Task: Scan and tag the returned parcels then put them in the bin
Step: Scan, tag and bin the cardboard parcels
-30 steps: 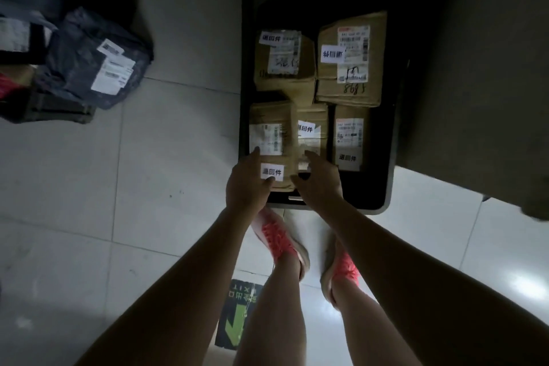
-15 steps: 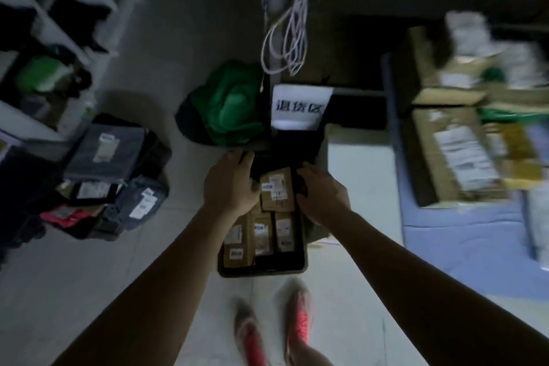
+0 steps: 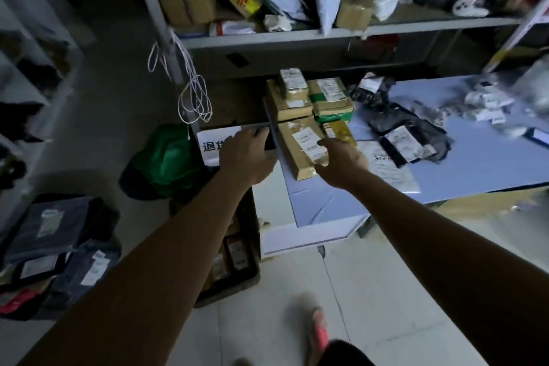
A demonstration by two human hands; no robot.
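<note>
Lying parcel: a brown parcel [image 3: 297, 154] with a white label, flat on the left end of the blue-covered table [image 3: 475, 163], nearest of the cardboard boxes there.
Right hand [image 3: 341, 162]: over the parcel's near right corner, thumb laid across the label. The fingers are hidden, so whether it grasps cannot be told.
Left hand [image 3: 246, 157]: back up, in front of a white sign [image 3: 211, 144], fingertips bent at a thin grey rail [image 3: 252, 127]. Grasping or only touching, it cannot be told.
Other parcels: stacked brown boxes [image 3: 292, 98] behind the parcel, a green-taped box [image 3: 332, 102] just beside them, and black bags [image 3: 407, 131] with labels to the right.
Bin [image 3: 240, 282]: black, on the floor under the left forearm, beside the table's left edge, with labelled boxes inside.
Floor: grey mailers [image 3: 53, 223] piled at the left, and a green bag [image 3: 166, 157] near the sign.
Shelf [image 3: 326, 31]: above the table, packed with packages.
</note>
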